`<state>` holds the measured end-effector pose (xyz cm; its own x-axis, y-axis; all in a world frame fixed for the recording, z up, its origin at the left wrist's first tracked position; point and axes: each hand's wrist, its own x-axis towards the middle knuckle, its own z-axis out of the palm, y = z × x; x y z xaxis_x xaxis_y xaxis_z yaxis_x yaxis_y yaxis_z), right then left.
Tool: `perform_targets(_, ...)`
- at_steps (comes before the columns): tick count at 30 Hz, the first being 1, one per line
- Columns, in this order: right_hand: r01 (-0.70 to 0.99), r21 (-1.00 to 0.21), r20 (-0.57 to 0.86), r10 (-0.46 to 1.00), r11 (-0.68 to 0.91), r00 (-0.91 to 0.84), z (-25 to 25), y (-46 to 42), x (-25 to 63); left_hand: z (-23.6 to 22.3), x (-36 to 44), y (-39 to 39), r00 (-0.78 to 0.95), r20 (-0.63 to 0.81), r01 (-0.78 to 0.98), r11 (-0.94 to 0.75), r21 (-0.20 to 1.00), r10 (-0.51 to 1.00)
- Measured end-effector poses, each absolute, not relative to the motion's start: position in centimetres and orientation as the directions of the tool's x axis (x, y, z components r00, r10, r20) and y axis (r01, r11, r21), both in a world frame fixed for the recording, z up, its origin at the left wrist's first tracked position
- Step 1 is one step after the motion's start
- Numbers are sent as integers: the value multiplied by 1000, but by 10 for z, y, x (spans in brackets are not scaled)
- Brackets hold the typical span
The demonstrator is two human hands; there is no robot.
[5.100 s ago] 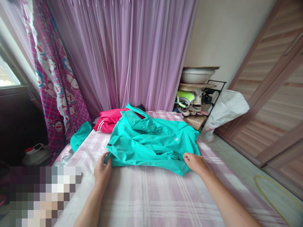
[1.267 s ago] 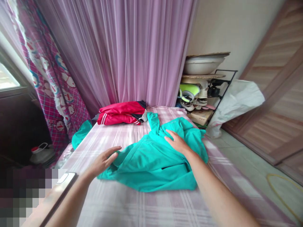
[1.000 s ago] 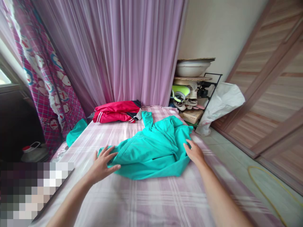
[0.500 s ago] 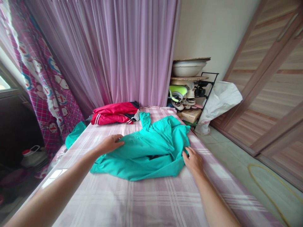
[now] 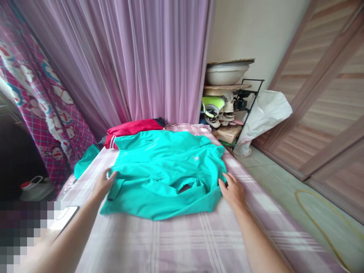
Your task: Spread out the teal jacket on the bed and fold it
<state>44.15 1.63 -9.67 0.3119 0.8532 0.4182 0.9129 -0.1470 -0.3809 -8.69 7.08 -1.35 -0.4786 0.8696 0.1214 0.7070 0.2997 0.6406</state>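
A teal jacket (image 5: 167, 159) lies spread across the plaid bed sheet (image 5: 136, 246), with a small white logo and zipped pockets showing. My left hand (image 5: 104, 182) is closed at its left edge, thumb and fingers pinching the fabric. At the opposite edge, my right hand (image 5: 233, 190) grips the cloth with bent fingers; its fingertips are partly hidden against the folds. One sleeve lies along the near side of the jacket. Behind it, partly covered, is a folded red garment (image 5: 131, 127) with white stripes.
A phone (image 5: 66, 218) lies by my left forearm. Another teal cloth (image 5: 87, 161) hangs at the bed's left edge. Beyond the right corner stand a rack (image 5: 257, 94) with shoes and basins (image 5: 227, 74), and a white bag (image 5: 265, 113). A wooden wardrobe (image 5: 321, 102) lines the right.
My left hand has moved left and toward me, drawing the jacket's left side out. The bunched jacket now lies flatter and wider, covering part of the red garment. My right hand has barely moved.
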Motion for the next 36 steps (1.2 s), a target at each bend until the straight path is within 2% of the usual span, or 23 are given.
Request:
perform_targets(2, 915, -370, 411, 855, -161, 316, -97, 16, 443, -36, -82, 51, -500, 112, 652, 288, 702, 859)
perform_targets(5, 918, -362, 394, 867, -159, 306, -98, 16, 445, -52, -82, 27, -491, 174, 625, 206, 753, 854)
perform_targets(10, 923, -345, 397, 864, -172, 310, -98, 16, 446, -63, -88, 12, -408, 177, 635, 139, 760, 896)
perform_targets(15, 924, -326, 349, 883, -198, 313, -100, 15, 451, -74, -90, 5, -420, 164, 587, 129, 800, 893)
perform_targets(18, 911, -335, 370, 855, -242, 363, -104, 14, 454, -70, -87, -3, -435, 218, 610, 107, 785, 874)
perform_targets(21, 912, -333, 408, 835, -241, 370, -107, 14, 454, -66, -84, -9, -376, 211, 630, 82, 773, 902)
perform_targets(24, 911, -368, 466, 812, -185, 353, -106, 15, 455, -66, -82, -13, -318, 200, 657, 64, 751, 927)
perform_targets(29, 894, -448, 563, 779, 8, 275, -105, 14, 454, -63, -78, -15, -290, 237, 708, 42, 705, 927)
perform_targets(33, 880, -461, 627, 744, 116, 231, -103, 5, 442, -54, -75, -20, -314, 198, 641, 54, 766, 928)
perform_targets(36, 880, -425, 665, 733, 212, 145, -92, -4, 423, -49, -74, -21, -338, 196, 597, 49, 801, 920)
